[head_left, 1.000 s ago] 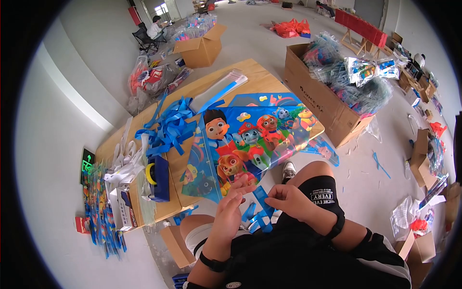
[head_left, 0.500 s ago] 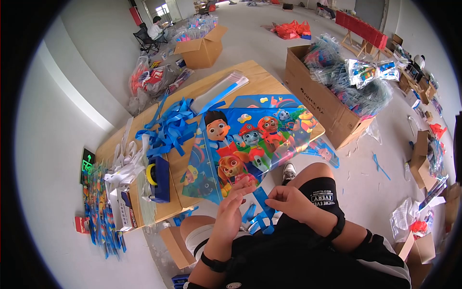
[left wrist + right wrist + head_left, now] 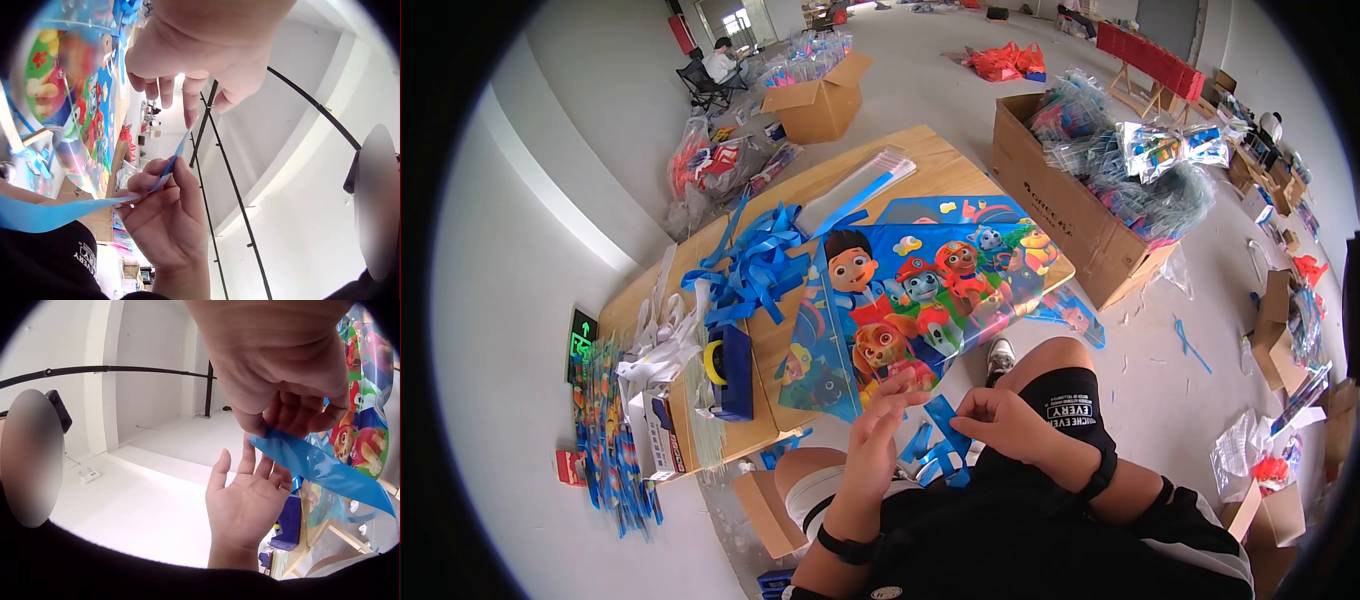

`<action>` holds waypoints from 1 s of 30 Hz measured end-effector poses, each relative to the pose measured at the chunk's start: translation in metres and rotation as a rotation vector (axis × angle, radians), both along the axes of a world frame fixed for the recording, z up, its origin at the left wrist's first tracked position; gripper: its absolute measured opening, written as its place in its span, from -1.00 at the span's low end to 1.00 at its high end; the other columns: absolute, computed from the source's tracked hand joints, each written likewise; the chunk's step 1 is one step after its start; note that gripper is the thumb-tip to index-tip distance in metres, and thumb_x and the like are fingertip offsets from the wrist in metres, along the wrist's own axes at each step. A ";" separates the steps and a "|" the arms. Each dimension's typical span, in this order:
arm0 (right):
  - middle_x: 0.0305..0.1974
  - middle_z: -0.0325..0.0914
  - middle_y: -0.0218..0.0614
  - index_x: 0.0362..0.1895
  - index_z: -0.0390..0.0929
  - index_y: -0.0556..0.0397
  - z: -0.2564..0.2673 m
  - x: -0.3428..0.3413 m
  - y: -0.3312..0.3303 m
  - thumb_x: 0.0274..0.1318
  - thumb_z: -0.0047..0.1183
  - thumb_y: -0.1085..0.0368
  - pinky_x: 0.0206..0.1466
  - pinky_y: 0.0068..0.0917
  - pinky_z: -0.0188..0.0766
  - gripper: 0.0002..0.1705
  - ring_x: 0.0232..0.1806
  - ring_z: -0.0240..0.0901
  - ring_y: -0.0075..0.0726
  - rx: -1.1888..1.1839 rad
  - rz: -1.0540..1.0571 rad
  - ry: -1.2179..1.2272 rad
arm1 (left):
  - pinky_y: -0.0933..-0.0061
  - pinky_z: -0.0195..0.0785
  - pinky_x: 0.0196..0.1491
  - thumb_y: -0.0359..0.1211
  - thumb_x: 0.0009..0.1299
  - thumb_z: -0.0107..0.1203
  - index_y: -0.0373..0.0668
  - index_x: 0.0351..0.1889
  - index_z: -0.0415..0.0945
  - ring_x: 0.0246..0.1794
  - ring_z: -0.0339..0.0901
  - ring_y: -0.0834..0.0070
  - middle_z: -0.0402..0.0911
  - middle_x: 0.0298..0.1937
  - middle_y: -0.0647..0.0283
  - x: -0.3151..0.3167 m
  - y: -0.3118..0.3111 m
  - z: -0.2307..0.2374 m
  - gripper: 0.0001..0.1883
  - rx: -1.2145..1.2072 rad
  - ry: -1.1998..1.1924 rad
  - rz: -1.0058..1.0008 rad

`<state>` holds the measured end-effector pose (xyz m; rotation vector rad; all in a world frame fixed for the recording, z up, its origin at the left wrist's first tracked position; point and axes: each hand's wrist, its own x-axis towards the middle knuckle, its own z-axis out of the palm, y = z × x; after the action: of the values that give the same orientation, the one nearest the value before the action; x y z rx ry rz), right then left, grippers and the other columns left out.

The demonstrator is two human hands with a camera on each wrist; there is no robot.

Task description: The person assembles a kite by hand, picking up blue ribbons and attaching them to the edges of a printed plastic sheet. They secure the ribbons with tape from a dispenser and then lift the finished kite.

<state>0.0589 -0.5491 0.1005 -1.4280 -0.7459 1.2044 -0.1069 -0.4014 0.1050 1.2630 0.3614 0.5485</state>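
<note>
Right hand (image 3: 1005, 422) pinches ribbon (image 3: 325, 469) between thumb and fingers, tail hanging below them. Left hand (image 3: 875, 440): fingers loosely extended, one fingertip at ribbon's end. Sheet (image 3: 910, 275) beyond fingertips.

We've got a wooden table (image 3: 948, 172) piled with cartoon-print plastic sheets (image 3: 930, 290), tangled blue ribbons (image 3: 760, 252), and a tape dispenser (image 3: 737, 377).

The left hand (image 3: 874, 448) has its fingers (image 3: 247, 461) nearly straight; beside it, the right hand (image 3: 1002, 422) pinches, fingers curled.
</note>
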 end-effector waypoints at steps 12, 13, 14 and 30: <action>-0.41 0.56 -0.50 -0.27 0.54 0.15 -0.007 0.001 -0.004 0.31 0.20 0.28 -0.31 -0.63 0.36 -0.81 -0.39 0.40 -0.70 -0.060 0.016 -0.119 | 0.21 -0.09 0.42 -0.08 0.55 -0.15 -0.20 0.08 0.61 0.53 0.15 0.26 0.20 0.57 0.09 -0.003 0.009 0.006 -0.55 -0.118 -0.143 0.052; -0.40 0.56 -0.50 -0.27 0.53 0.15 -0.004 0.000 -0.004 0.32 0.20 0.28 -0.31 -0.63 0.36 -0.81 -0.39 0.40 -0.70 -0.053 0.011 -0.111 | 0.20 -0.09 0.42 -0.07 0.55 -0.15 -0.18 0.08 0.61 0.53 0.16 0.25 0.21 0.57 0.10 -0.005 0.010 0.006 -0.54 -0.108 -0.092 -0.025; -0.40 0.57 -0.49 -0.27 0.53 0.15 -0.001 -0.001 -0.004 0.32 0.19 0.28 -0.31 -0.63 0.36 -0.81 -0.39 0.40 -0.70 -0.046 0.007 -0.103 | 0.20 -0.09 0.42 -0.07 0.55 -0.15 -0.18 0.08 0.61 0.53 0.16 0.25 0.21 0.57 0.10 -0.005 0.007 0.005 -0.54 -0.110 -0.090 -0.022; -0.36 0.61 -0.44 -0.24 0.54 0.18 0.000 0.000 -0.002 0.35 0.17 0.29 -0.26 -0.64 0.41 -0.81 -0.34 0.47 -0.69 -0.023 0.015 -0.026 | 0.30 -0.05 0.34 0.05 0.52 -0.22 -0.21 0.09 0.63 0.50 0.16 0.40 0.22 0.57 0.21 0.000 0.000 -0.015 -0.42 -0.189 0.004 -0.075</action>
<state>0.0592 -0.5509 0.1007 -1.4617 -0.7636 1.2111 -0.1066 -0.4019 0.0902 1.0908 0.3597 0.4372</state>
